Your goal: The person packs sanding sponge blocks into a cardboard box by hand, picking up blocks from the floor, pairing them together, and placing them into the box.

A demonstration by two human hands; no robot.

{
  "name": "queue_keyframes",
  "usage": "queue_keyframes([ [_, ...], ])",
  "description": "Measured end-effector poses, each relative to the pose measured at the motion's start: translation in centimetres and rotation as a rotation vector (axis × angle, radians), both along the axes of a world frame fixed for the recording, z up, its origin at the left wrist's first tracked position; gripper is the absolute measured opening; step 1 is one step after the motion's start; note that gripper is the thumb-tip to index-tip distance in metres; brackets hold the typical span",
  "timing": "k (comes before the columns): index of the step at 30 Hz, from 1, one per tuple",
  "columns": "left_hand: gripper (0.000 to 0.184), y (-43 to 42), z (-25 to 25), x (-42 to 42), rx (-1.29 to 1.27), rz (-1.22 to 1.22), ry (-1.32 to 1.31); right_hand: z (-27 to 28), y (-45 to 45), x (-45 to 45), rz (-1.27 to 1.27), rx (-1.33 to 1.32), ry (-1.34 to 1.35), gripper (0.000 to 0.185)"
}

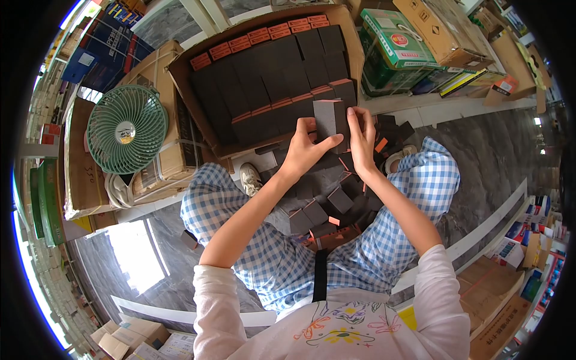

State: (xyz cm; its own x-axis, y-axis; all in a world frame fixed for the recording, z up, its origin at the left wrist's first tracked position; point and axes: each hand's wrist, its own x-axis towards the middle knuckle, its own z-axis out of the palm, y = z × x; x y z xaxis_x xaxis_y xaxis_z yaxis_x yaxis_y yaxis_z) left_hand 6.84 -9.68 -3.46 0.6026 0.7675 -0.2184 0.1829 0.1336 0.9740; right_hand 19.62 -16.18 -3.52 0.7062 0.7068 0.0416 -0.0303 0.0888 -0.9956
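Note:
A small dark grey box point(327, 117) stands upright between my hands, above the front edge of a big open carton point(180, 78). My left hand point(305, 151) grips its left side, thumb stretched across the lower front. Against its right side press the fingers of my right hand point(361, 141). Inside the carton, dark boxes point(240, 72) stand in packed rows, some with orange printed ends showing along the back. More loose dark boxes point(341, 199) lie in a jumble on the floor between my legs, a few with orange faces up.
At left, a green fan point(126, 129) rests on a brown cardboard box point(168, 162). A green and white carton point(393, 54) stands at the right of the open carton, beside more cardboard point(450, 36). Further cartons point(489, 291) line the lower right. The floor point(480, 144) is grey marble.

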Motion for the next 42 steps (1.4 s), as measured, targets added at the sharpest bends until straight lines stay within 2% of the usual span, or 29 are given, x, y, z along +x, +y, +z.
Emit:
queue_keyframes([
  [2, 0.057, 0.0, 0.5, -0.1, -0.009, 0.004, -0.014, 0.2, 0.1, 0.0, -0.001, 0.002, 0.015, 0.027],
  [4, 0.058, -0.1, 1.4, -0.2, -0.115, 0.016, -0.155, 0.4, 0.2, 0.2, 0.048, 0.01, 0.011, 0.028],
  [9, 0.061, 0.3, 0.9, -0.3, -0.04, 0.019, -0.255, 1.3, 0.5, 1.5, 0.173, -0.024, 0.19, 0.035],
  [11, 0.062, 0.5, 0.9, -0.3, 0.001, 0.01, -0.276, 2.0, 0.3, 1.4, 0.318, 0.065, 0.511, 0.04],
  [20, 0.06, 0.3, 2.2, -0.5, -0.036, 0.013, -0.366, 2.0, 0.0, 0.9, 0.28, 0.113, 0.297, 0.046],
  [33, 0.059, 0.8, 2.7, -0.8, -0.066, -0.042, -0.37, 1.8, -0.1, 1.0, 0.304, 0.125, 0.293, 0.045],
  [36, 0.061, 0.8, 2.2, -0.8, -0.021, -0.033, -0.37, 1.9, -0.2, 0.9, 0.328, 0.126, 0.303, 0.049],
  [38, 0.062, 0.9, 1.7, -0.7, 0.01, -0.023, -0.374, 2.0, -0.3, 0.6, 0.322, 0.062, 0.236, 0.061],
  [39, 0.064, 1.0, 1.7, -0.6, 0.069, 0.0, -0.369, 1.8, -0.2, 0.7, 0.323, 0.062, 0.236, 0.061],
  [41, 0.065, 1.0, 1.7, -0.7, 0.129, 0.026, -0.364, 1.0, -0.1, 1.1, 0.413, 0.084, 0.156, 0.074],
  [42, 0.066, 0.9, 2.5, -0.9, 0.247, 0.04, -0.26, 1.2, -0.1, 1.0, 0.416, 0.085, 0.156, 0.074],
])
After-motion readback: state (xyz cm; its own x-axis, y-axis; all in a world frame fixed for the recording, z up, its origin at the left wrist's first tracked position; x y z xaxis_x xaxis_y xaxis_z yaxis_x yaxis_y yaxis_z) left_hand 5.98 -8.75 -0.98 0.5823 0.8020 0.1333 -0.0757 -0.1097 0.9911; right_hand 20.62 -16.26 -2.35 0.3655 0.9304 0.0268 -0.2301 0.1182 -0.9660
